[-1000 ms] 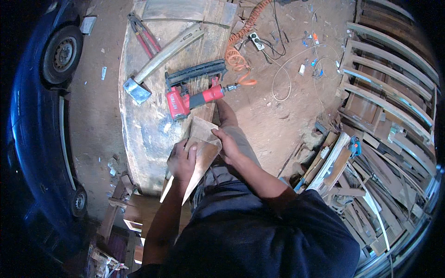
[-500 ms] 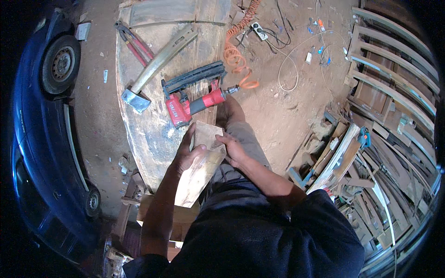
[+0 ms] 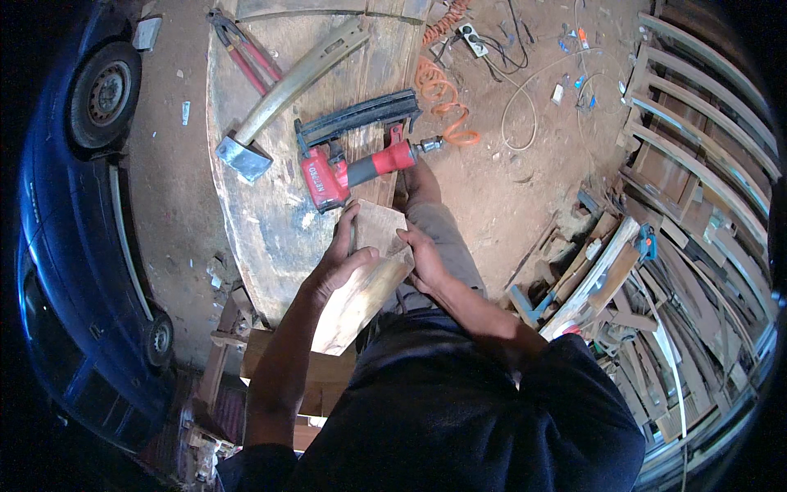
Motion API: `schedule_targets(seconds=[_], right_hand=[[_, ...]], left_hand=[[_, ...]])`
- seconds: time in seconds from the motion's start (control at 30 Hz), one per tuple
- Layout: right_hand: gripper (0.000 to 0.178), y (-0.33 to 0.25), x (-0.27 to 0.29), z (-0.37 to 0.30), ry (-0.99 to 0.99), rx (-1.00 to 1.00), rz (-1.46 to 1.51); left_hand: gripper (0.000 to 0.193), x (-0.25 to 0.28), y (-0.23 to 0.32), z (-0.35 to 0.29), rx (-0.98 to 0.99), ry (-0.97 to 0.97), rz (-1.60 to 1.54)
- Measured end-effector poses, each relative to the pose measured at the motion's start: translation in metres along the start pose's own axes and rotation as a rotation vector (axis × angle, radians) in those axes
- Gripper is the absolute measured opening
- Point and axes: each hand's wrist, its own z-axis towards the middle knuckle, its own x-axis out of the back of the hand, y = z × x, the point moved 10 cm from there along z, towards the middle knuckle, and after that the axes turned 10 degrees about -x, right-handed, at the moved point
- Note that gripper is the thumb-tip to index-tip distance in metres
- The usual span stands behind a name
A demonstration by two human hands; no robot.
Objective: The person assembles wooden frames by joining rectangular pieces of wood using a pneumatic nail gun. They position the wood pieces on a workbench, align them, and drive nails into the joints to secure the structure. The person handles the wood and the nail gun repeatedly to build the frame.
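Both my hands grip a short wooden block (image 3: pixel 379 227) in front of my body. My left hand (image 3: pixel 338 261) is closed along its left side, with the thumb near the lower edge. On the right side my right hand (image 3: pixel 423 258) holds it, thumb on top. Just beyond the block, a red and black nail gun (image 3: pixel 336 174) lies on the wooden workbench (image 3: pixel 262 254), joined to a coiled orange air hose (image 3: pixel 447 107). Farther left are an axe (image 3: pixel 279 94) with a wooden handle and red-handled pliers or cutters (image 3: pixel 244 56). A pale wooden piece (image 3: pixel 351 316) lies below my hands.
A blue car (image 3: pixel 78 271) stands along the left. Scrap wood (image 3: pixel 664 320) is piled at the right, below a slatted wooden frame (image 3: pixel 705 123). A power strip (image 3: pixel 473 39) and cables lie on the dirt floor (image 3: pixel 500 197).
The view has shifted slightly, so the bench and tools appear a little farther right and higher. Both hands keep hold of the block, which sits slightly higher in the picture.
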Motion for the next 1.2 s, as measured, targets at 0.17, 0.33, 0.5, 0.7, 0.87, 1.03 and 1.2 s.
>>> schedule_targets(seconds=[0.17, 0.33, 0.5, 0.7, 0.87, 1.03, 1.2], right_hand=[[0.047, 0.003, 0.003, 0.004, -0.003, 0.031, 0.022], [0.045, -0.002, -0.011, -0.002, -0.008, -0.008, 0.068], [0.042, 0.003, 0.000, -0.003, 0.047, -0.072, -0.005], [0.040, 0.013, -0.014, 0.018, 0.071, 0.057, -0.103], [0.045, 0.019, -0.017, 0.020, 0.065, 0.019, -0.046], [0.046, 0.017, -0.025, 0.020, -0.002, 0.059, 0.055], [0.047, 0.010, -0.038, 0.014, -0.043, 0.057, 0.059]], left_hand=[[0.100, 0.001, -0.008, 0.002, -0.030, 0.007, 0.003], [0.097, 0.001, -0.010, 0.004, -0.095, 0.022, 0.068], [0.096, 0.001, -0.014, 0.003, -0.089, 0.021, -0.037], [0.092, 0.024, -0.006, -0.016, -0.017, 0.073, -0.336], [0.096, 0.025, -0.008, -0.024, 0.064, 0.121, -0.391], [0.094, 0.026, -0.014, -0.021, 0.027, 0.158, -0.387], [0.086, 0.036, -0.019, -0.015, -0.052, 0.117, -0.240]])
